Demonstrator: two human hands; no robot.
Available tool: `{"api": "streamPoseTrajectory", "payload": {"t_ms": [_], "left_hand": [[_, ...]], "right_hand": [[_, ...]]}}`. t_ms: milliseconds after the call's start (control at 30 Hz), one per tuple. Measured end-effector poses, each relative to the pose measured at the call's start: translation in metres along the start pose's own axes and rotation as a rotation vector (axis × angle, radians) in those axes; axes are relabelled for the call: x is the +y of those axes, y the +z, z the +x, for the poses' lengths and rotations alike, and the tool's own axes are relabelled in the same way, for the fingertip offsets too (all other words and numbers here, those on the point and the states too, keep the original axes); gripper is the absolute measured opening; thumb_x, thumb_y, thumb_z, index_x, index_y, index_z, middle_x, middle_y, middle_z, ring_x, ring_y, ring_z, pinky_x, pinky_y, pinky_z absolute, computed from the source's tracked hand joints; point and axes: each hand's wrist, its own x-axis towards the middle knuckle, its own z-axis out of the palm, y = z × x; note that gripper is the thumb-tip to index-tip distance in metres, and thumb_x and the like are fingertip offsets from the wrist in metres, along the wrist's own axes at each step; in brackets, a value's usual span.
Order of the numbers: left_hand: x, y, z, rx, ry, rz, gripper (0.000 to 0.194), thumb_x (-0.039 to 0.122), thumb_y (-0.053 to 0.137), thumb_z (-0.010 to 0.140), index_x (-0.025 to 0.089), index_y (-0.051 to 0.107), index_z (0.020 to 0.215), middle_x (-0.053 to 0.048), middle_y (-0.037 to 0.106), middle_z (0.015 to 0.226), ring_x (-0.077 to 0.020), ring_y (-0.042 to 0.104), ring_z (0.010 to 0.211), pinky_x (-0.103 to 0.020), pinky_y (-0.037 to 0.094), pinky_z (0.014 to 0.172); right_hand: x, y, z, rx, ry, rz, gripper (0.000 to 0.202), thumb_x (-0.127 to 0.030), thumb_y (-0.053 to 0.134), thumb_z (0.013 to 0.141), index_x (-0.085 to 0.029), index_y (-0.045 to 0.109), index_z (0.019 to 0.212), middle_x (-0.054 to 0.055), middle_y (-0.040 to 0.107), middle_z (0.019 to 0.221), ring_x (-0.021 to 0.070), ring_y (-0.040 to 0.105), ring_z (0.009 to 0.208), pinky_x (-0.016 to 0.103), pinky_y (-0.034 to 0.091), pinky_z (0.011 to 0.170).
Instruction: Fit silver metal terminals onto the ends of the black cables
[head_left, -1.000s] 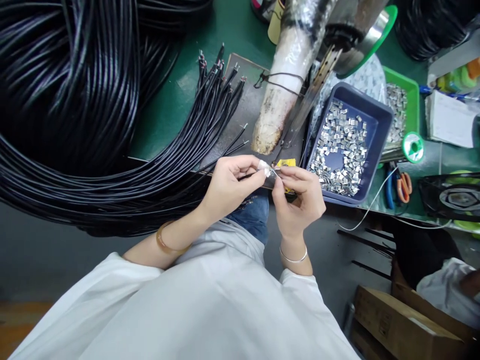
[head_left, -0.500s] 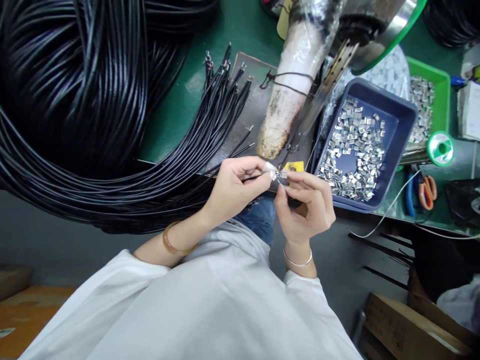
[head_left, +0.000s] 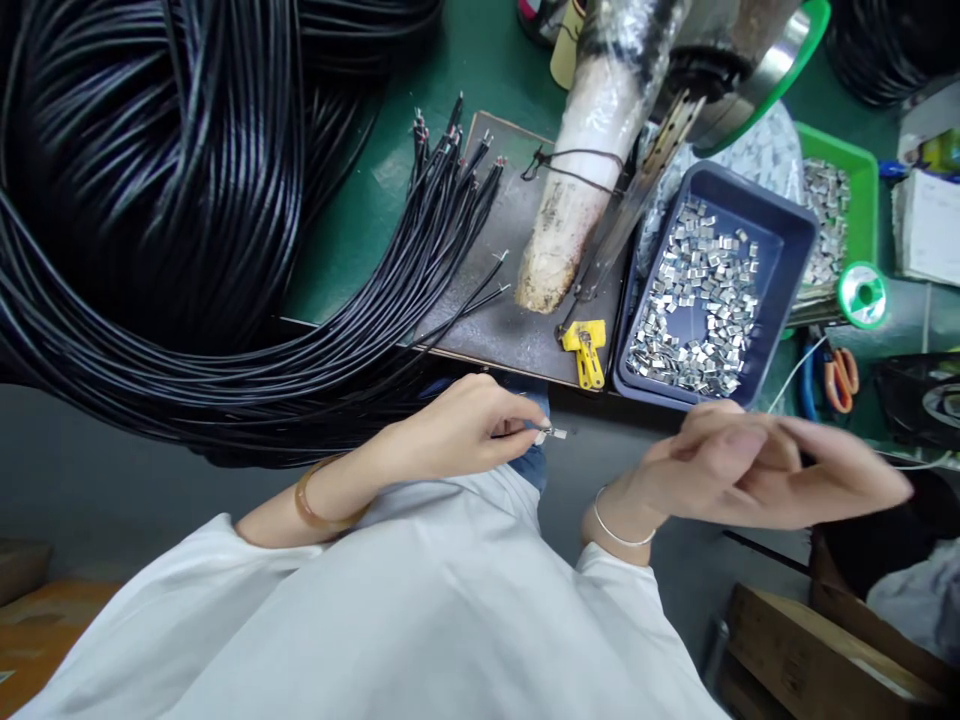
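Observation:
My left hand (head_left: 487,425) is closed in a pinch, low in front of the bench edge. A small silvery metal connector (head_left: 559,433) pokes out past its thumb and forefinger, which wear white wrapping at the tips. Whatever lies inside the palm is hidden. Away to the right, my right hand (head_left: 750,470) hovers before the blue tray (head_left: 787,260). Its fingers are bent and smeared by motion, so I cannot tell whether they hold anything. A thin white wire (head_left: 795,375) passes behind that hand.
Black cables (head_left: 360,300) with stripped ends lie across the left of the bench. A plastic-wrapped stand (head_left: 562,220) rises mid-bench, with a yellow clip (head_left: 585,350) below it. Small metal pieces fill part of the tray. Orange-handled pliers (head_left: 844,380) and a green bin (head_left: 862,190) are rightward.
My hands have parted. The right one has swung right and nearer, away from the connector; the left has dropped towards my body, still pinching it. The yellow clip is now uncovered.

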Motion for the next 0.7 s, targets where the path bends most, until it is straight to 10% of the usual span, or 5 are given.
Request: {"api": "streamPoseTrajectory", "payload": {"t_ms": [100, 200, 300, 533, 700], "left_hand": [[-0.008, -0.005, -0.010, 0.293, 0.047, 0.189, 0.015, 0.021, 0.066, 0.086, 0.017, 0.076, 0.097, -0.002, 0.074, 0.076, -0.0091, 0.061, 0.059, -0.021, 0.044, 0.060], [-0.019, -0.018, -0.012, 0.745, 0.059, 0.473, 0.021, 0.025, 0.069, 0.085, 0.017, 0.075, 0.104, -0.003, 0.072, 0.078, -0.0122, 0.061, 0.065, -0.024, 0.046, 0.064], [-0.033, -0.034, -0.004, 0.855, 0.021, 0.666, 0.020, 0.022, 0.069, 0.083, 0.018, 0.075, 0.102, -0.004, 0.069, 0.083, -0.0157, 0.062, 0.072, -0.028, 0.045, 0.067], [-0.041, -0.043, 0.025, 1.225, 0.192, 0.006, 0.007, 0.022, 0.071, 0.084, 0.021, 0.066, 0.089, 0.004, 0.059, 0.068, -0.0069, 0.049, 0.052, -0.022, 0.039, 0.053], [0.000, -0.020, 0.009, 0.702, 0.187, -0.463, 0.016, 0.030, 0.077, 0.080, 0.018, 0.068, 0.086, 0.004, 0.061, 0.063, -0.0057, 0.053, 0.048, -0.020, 0.041, 0.047]], "right_hand": [[0.006, -0.004, 0.013, 0.189, 0.009, -0.052, 0.013, -0.030, 0.061, 0.092, -0.030, 0.058, 0.105, -0.005, 0.059, 0.081, 0.0083, 0.057, 0.050, 0.027, 0.046, 0.047], [0.027, 0.000, 0.030, 0.005, 0.126, -0.215, 0.012, -0.032, 0.063, 0.089, -0.022, 0.059, 0.091, -0.003, 0.062, 0.071, 0.0143, 0.067, 0.061, 0.029, 0.051, 0.058], [0.052, 0.004, 0.049, -0.039, 0.093, -0.403, 0.010, -0.032, 0.063, 0.087, -0.023, 0.059, 0.082, -0.001, 0.062, 0.070, 0.0145, 0.062, 0.062, 0.031, 0.049, 0.063], [0.075, 0.014, 0.079, -0.215, 0.091, -0.545, 0.010, -0.017, 0.066, 0.074, -0.022, 0.059, 0.068, -0.002, 0.062, 0.071, 0.0153, 0.057, 0.066, 0.035, 0.048, 0.074], [0.072, 0.012, 0.089, -0.342, 0.115, -0.490, 0.014, -0.009, 0.062, 0.067, -0.022, 0.058, 0.064, -0.003, 0.063, 0.069, 0.0143, 0.058, 0.066, 0.033, 0.047, 0.073]]}}
